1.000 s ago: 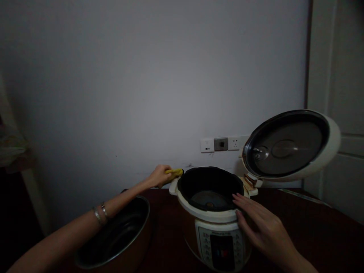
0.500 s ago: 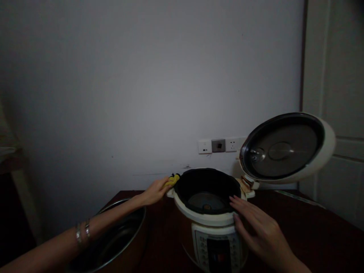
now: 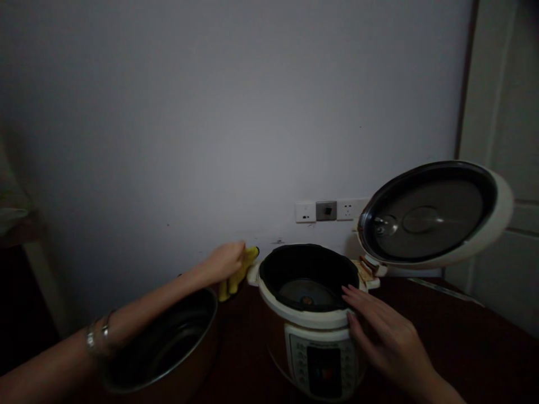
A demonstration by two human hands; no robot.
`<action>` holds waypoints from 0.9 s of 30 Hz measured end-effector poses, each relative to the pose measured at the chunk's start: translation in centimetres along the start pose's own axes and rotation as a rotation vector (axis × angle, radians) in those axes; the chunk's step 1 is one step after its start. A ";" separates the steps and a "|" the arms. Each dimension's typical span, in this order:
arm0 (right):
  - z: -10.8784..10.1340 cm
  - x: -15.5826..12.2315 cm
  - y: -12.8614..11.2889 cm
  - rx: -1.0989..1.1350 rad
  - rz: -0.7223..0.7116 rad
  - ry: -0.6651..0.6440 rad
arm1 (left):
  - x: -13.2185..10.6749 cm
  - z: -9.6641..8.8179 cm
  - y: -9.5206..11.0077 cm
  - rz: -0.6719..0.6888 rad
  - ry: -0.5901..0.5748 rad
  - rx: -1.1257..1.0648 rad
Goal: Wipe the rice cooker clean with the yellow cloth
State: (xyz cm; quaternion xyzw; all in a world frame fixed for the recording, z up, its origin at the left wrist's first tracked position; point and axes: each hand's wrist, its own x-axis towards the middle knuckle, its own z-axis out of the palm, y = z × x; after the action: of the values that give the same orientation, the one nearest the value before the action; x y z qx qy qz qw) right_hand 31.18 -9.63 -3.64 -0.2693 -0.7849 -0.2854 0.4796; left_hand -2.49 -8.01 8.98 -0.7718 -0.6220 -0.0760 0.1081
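Note:
My left hand (image 3: 225, 261) is closed around a yellow cloth (image 3: 240, 275), whose folds hang below the fist. It is just left of the electric pressure cooker (image 3: 307, 322), near its white side handle, and clear of the rim. My right hand (image 3: 385, 334) lies against the cooker's right front rim, fingers stretched out at the inner edge and thumb apart on the outer side. The cooker's lid (image 3: 438, 216) is tilted back on its hinge at the right. No pot sits inside the cooker; its bottom plate shows.
Under my left forearm stands a metal pot (image 3: 196, 350), partly covered by the arm. Wall sockets (image 3: 326, 210) are behind the cooker. Everything stands on a dark red table (image 3: 433, 320). A pale door (image 3: 501, 112) is at the right.
My left hand has lifted off the cooker's left rim and moved left with the cloth, which now hangs further out of the fist. My right hand has stayed on the rim.

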 end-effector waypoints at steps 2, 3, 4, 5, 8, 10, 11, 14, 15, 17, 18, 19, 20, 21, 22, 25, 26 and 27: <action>0.0 0.0 0.0 0.010 0.002 0.006 | 1.8 -0.5 -0.5 -0.061 0.032 0.079; 0.0 0.1 0.0 0.015 0.003 0.009 | 2.6 -0.4 -0.7 -0.087 0.049 0.087; 0.0 0.1 0.0 0.019 0.006 0.013 | 3.4 -0.2 -0.8 -0.095 0.062 0.069; 0.0 0.0 0.0 0.021 0.008 0.017 | 4.0 0.3 -0.9 -0.087 0.063 0.031; 0.0 0.0 0.0 0.024 0.013 0.012 | 4.9 2.3 -0.8 -0.002 -0.025 -0.153; 0.0 0.0 0.0 0.020 0.016 0.010 | 4.7 3.5 -0.8 0.057 -0.102 -0.260; 0.0 -0.1 0.0 0.017 0.016 0.009 | 4.4 3.8 -0.8 0.076 -0.126 -0.303; 0.0 -0.1 0.0 0.015 0.006 0.004 | 3.0 3.7 -0.7 0.058 -0.188 -0.423; -0.1 -0.1 0.0 0.017 0.003 0.006 | 2.4 3.4 -0.6 0.034 -0.222 -0.454; -0.1 -0.1 0.0 0.023 0.004 0.014 | 1.4 2.6 -0.2 0.001 -0.261 -0.466; -0.1 -0.1 -0.1 0.025 0.007 0.020 | 0.9 2.3 0.0 0.000 -0.250 -0.444; -0.1 -0.1 -0.1 0.027 0.009 0.022 | 0.5 1.9 0.2 0.010 -0.224 -0.408; -0.1 0.0 -0.1 0.029 0.012 0.024 | 0.1 1.6 0.3 0.027 -0.193 -0.364; -0.1 0.0 -0.1 0.030 0.016 0.024 | -0.1 1.4 0.4 0.044 -0.167 -0.324; -0.2 0.1 -0.1 0.032 0.019 0.026 | -0.3 1.1 0.3 0.053 -0.149 -0.288; -0.2 0.3 -0.2 0.042 0.035 0.030 | 0.1 0.7 -0.5 0.015 -0.052 -0.223; -0.2 0.3 -0.3 0.047 0.039 0.031 | 0.5 0.7 -0.8 -0.022 0.012 -0.213; -0.2 0.3 -0.3 0.051 0.041 0.030 | 0.9 0.8 -1.1 -0.060 0.082 -0.208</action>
State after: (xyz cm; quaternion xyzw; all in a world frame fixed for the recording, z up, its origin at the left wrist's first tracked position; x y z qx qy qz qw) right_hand 30.97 -9.93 -3.31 -0.2687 -0.7790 -0.2595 0.5035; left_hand -3.35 -6.71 8.54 -0.7561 -0.6287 -0.1747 0.0504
